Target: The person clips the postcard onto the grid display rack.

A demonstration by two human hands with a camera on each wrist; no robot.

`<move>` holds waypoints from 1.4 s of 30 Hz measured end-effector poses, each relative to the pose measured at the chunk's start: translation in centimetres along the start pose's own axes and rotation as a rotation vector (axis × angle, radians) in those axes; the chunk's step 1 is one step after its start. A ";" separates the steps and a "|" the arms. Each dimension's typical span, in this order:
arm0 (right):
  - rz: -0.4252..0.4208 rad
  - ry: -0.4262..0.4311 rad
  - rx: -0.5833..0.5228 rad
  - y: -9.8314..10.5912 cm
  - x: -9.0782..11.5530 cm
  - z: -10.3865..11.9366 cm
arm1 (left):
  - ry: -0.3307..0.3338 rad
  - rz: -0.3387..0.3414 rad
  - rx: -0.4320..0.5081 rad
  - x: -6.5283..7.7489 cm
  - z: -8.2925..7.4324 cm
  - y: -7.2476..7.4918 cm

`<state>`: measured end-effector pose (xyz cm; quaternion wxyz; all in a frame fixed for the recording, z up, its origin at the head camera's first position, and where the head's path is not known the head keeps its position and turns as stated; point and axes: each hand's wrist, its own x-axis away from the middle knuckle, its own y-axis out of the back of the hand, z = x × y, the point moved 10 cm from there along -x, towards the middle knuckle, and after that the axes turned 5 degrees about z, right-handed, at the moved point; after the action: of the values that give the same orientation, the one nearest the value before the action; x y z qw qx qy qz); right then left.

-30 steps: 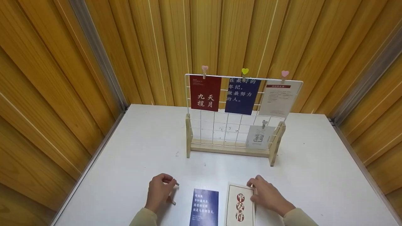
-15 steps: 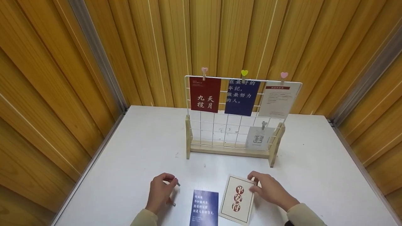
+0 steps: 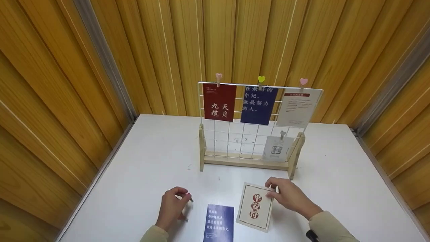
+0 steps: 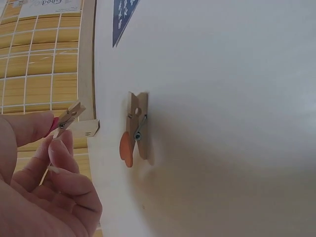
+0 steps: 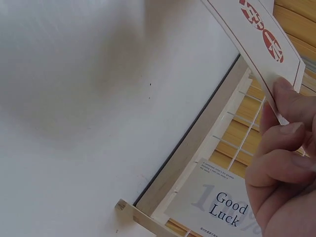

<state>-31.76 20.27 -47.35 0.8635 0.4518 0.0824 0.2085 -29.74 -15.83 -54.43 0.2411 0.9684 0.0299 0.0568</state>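
Pinched between thumb and fingertips of my left hand is a small wooden clothespin with a pinkish-red end. A second clothespin, bearing an orange piece, lies on the table beneath that hand. My right hand grips a cream card with red round characters by its upper right corner; the right wrist view shows the card raised off the table. Between the hands a dark blue card lies flat, its lower end cut off by the head view's edge.
Behind the hands stands a white wire grid rack on a wooden base. Heart-topped clips hold a red card, a blue card and a white card along its top. A "Good Luck" card hangs lower right.
The cream card has been lifted and moved forward, tilting clockwise, in my right hand. My left hand stays nearly in place with its clothespin.
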 end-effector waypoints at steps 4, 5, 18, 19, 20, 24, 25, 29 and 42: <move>-0.018 0.048 0.004 0.4 0.0 0.6 | -0.004 0.011 -0.003 0.0 -0.1 -0.1; -0.021 0.060 0.001 0.5 0.0 0.7 | -0.001 0.011 -0.005 -0.1 -0.1 -0.1; -0.036 0.184 -0.044 1.4 -0.5 2.4 | -0.043 -0.002 0.002 -0.8 -2.1 0.5; -0.043 0.187 -0.038 1.6 -0.6 2.6 | -0.044 -0.003 0.004 -0.8 -2.4 0.5; -0.050 0.188 -0.030 1.7 -0.6 2.7 | -0.042 -0.003 0.002 -0.9 -2.6 0.5; -0.092 0.199 0.013 2.3 -0.8 3.4 | -0.059 0.000 0.001 -1.2 -3.8 0.5; -0.100 0.200 0.020 2.4 -0.8 3.5 | -0.071 0.000 -0.003 -1.3 -4.2 0.4; -0.133 0.221 0.050 2.8 -0.8 3.8 | -0.145 -0.001 -0.011 -1.5 -5.7 0.4; -0.196 0.194 0.098 4.0 -1.3 4.0 | -0.301 -0.001 -0.010 -2.4 -10.9 0.2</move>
<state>-32.73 18.73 -41.84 0.8447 0.4608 0.2194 0.1616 -33.51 -11.15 -45.01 0.2476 0.9647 -0.0062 -0.0892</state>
